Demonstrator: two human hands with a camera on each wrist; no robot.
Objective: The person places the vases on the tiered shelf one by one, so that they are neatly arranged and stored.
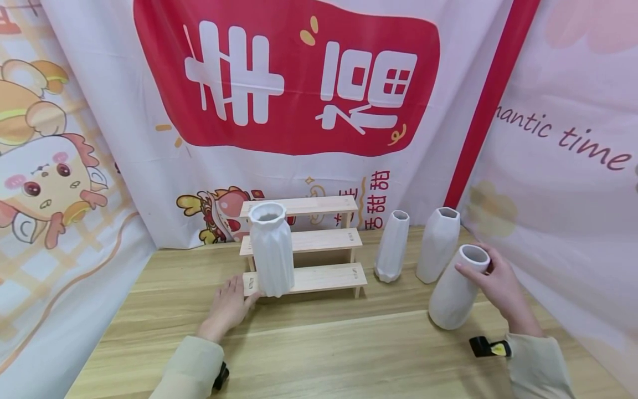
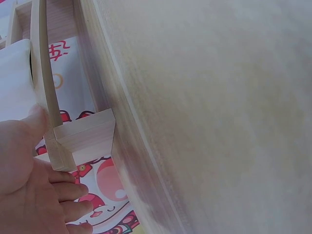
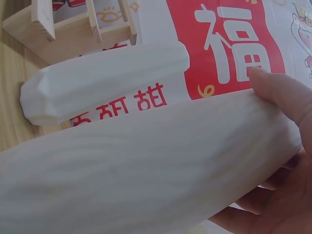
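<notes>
My right hand (image 1: 505,288) grips a smooth white vase (image 1: 452,293) near its round rim, thumb on one side and fingers on the other. That vase leans to the right; whether its base touches the table cannot be told. In the right wrist view its pale body (image 3: 146,161) fills the lower part. My left hand (image 1: 229,307) rests at the left end of the lowest shelf of a three-step wooden rack (image 1: 326,277), its fingers fairly straight and the thumb against the shelf. Beside the thumb, a ribbed white vase (image 1: 272,255) with a flared mouth stands upright on that shelf.
A slim white vase (image 1: 392,246) stands on the wooden table (image 1: 339,354) right of the rack. Beside it is a faceted white vase (image 1: 437,244), just behind the gripped one. Printed cloths (image 1: 299,177) hang behind and at both sides.
</notes>
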